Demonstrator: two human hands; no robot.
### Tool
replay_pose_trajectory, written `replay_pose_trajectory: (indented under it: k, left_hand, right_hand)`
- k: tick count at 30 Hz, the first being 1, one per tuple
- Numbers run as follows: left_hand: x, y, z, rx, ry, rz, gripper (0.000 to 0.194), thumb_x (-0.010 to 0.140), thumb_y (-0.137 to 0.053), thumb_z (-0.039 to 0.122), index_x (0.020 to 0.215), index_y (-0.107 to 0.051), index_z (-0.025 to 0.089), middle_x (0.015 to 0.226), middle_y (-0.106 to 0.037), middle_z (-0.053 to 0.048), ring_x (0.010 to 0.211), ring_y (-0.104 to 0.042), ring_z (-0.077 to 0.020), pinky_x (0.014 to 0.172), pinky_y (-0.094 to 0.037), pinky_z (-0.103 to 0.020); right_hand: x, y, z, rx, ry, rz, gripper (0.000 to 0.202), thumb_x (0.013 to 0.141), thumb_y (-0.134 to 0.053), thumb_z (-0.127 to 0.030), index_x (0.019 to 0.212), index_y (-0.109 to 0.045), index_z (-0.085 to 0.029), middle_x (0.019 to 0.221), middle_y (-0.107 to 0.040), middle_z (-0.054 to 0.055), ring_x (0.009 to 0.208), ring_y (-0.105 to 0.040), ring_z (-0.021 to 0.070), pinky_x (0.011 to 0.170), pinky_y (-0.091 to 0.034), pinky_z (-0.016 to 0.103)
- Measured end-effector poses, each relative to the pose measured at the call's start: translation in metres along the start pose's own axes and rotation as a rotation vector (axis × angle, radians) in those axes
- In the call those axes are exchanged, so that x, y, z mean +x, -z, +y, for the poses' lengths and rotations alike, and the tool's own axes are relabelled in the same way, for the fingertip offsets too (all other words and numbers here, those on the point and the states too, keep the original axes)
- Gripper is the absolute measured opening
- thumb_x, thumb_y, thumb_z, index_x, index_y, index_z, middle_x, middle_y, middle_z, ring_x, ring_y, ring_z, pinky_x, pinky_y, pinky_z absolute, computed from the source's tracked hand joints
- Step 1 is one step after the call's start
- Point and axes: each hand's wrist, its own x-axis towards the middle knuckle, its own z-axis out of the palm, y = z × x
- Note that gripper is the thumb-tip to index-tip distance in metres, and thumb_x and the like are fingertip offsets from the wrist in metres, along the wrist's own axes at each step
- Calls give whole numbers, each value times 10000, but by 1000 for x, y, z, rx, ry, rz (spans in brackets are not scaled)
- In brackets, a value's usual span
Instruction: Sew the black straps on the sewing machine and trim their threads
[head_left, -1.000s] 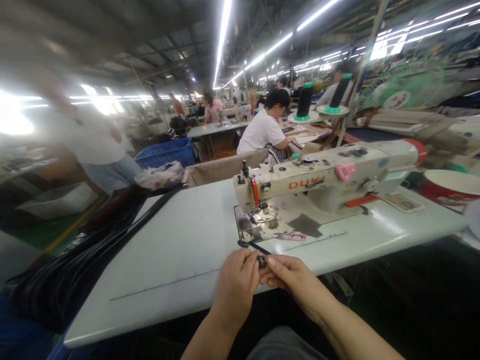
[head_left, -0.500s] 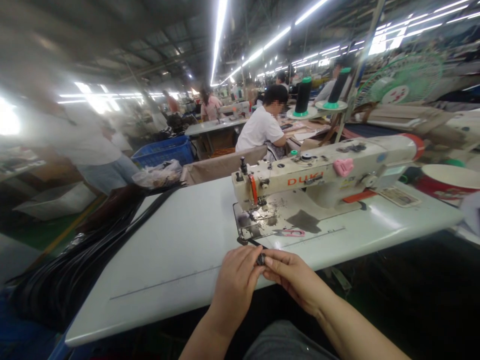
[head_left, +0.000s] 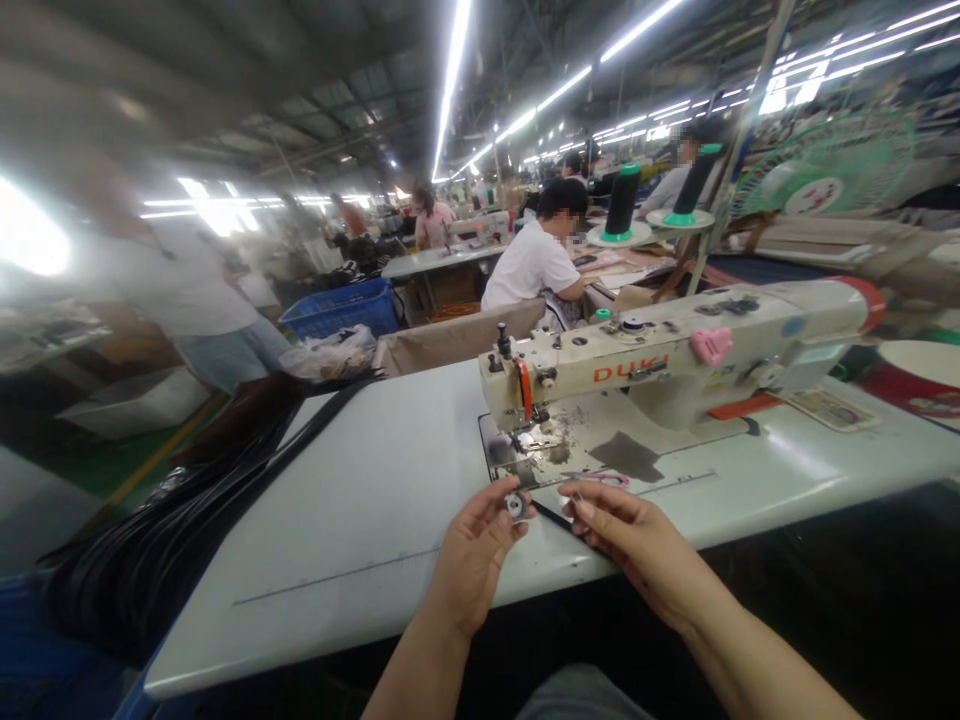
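Between the thumb and fingers of my left hand [head_left: 474, 545] is a small round silvery metal bobbin [head_left: 515, 505] with a dark centre. Across a short gap, my right hand [head_left: 619, 525] is closed in a pinch on a small piece that its fingertips mostly cover; its kind cannot be made out. Both hands are above the front edge of the white sewing table [head_left: 337, 510]. A narrow black strip [head_left: 551, 515] runs beneath the right fingers. Just behind the hands stands the sewing machine [head_left: 637, 365], and pink-handled thread snips [head_left: 611, 478] lie on its bed.
Long black strips [head_left: 150, 540] hang over the table's left end. A dark grey scrap [head_left: 626, 455] lies on the machine bed. Behind are a blue crate [head_left: 341, 308], black thread cones [head_left: 622, 205] and a seated person in white [head_left: 529, 265]. Another person [head_left: 195, 290] stands at left.
My hands have moved apart from where they met around a small dark round thing. The bobbin now shows in my left fingers, while my right hand has drawn off to the right.
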Motion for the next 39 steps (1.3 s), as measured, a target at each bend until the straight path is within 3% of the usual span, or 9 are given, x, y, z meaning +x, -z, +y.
replay_pose_trajectory:
  k: [5, 9, 11, 14, 18, 21, 27, 36, 39]
  left_hand:
    - [14, 6, 1, -173, 83, -23, 388, 744, -886, 311, 1104, -775, 219, 1079, -739, -88, 975, -680, -183, 870, -508, -295]
    - [26, 16, -4, -178, 78, -41, 425, 725, -897, 259, 1128, -765, 228, 1057, -732, -70, 957, -667, -163, 860, -496, -276]
    - [30, 21, -9, -189, 87, -8, 433, 730, -895, 271, 1137, -760, 220, 1069, -725, -69, 949, -661, -153, 851, -492, -260]
    - [32, 26, -14, -217, 103, 38, 434, 747, -886, 312, 1145, -753, 201, 1098, -717, -81, 944, -656, -148, 846, -496, -252]
    - [32, 28, -16, -234, 116, 42, 448, 737, -896, 321, 1137, -752, 178, 1089, -718, -94, 928, -657, -147, 842, -506, -248]
    - [31, 27, -15, -244, 110, 53, 442, 735, -897, 314, 1127, -753, 169, 1098, -715, -98, 929, -656, -151, 842, -511, -251]
    - [30, 26, -13, -262, 130, 51, 443, 728, -904, 316, 1118, -756, 168, 1091, -722, -107, 933, -660, -158, 832, -513, -252]
    - [32, 23, -11, -298, 152, 25, 407, 735, -902, 312, 1095, -767, 178, 1064, -721, -84, 911, -660, -137, 838, -504, -244]
    - [33, 24, -12, -306, 153, 10, 387, 748, -894, 303, 1090, -766, 176, 1056, -714, -79, 906, -654, -129, 835, -499, -239]
  right_hand:
    - [2, 27, -39, -255, 119, 55, 556, 740, -792, -662, 957, -769, -151, 753, -683, 67, 622, -511, 130, 534, -356, 250]
    - [11, 49, -88, -452, 246, 127, 492, 727, -796, -557, 1016, -721, -166, 860, -693, 79, 614, -510, 136, 538, -366, 267]
    - [19, 57, -116, -576, 346, 193, 389, 779, -702, -499, 1003, -695, -181, 859, -675, 67, 606, -504, 145, 544, -377, 281]
    - [32, 61, -154, -935, 528, 334, 302, 869, -502, -425, 955, -681, -198, 795, -647, 54, 668, -548, 196, 613, -420, 315]
    - [55, 53, -185, -1461, 607, 517, 346, 943, -422, -402, 1009, -695, -201, 986, -709, 107, 900, -632, 275, 753, -451, 352]
    - [73, 45, -194, -1682, 518, 604, 363, 972, -462, -440, 1103, -712, -211, 1080, -726, 129, 945, -652, 298, 736, -438, 351]
    - [95, 36, -202, -1813, 317, 581, 393, 972, -528, -519, 1161, -744, -252, 1064, -753, 126, 911, -673, 302, 663, -397, 328]
    - [107, 38, -193, -1801, 465, 589, 327, 961, -520, -418, 977, -768, -206, 994, -749, 122, 846, -661, 268, 669, -400, 317]
    - [109, 40, -194, -1738, 562, 585, 333, 967, -493, -390, 1011, -751, -184, 996, -734, 141, 887, -654, 290, 688, -414, 335]
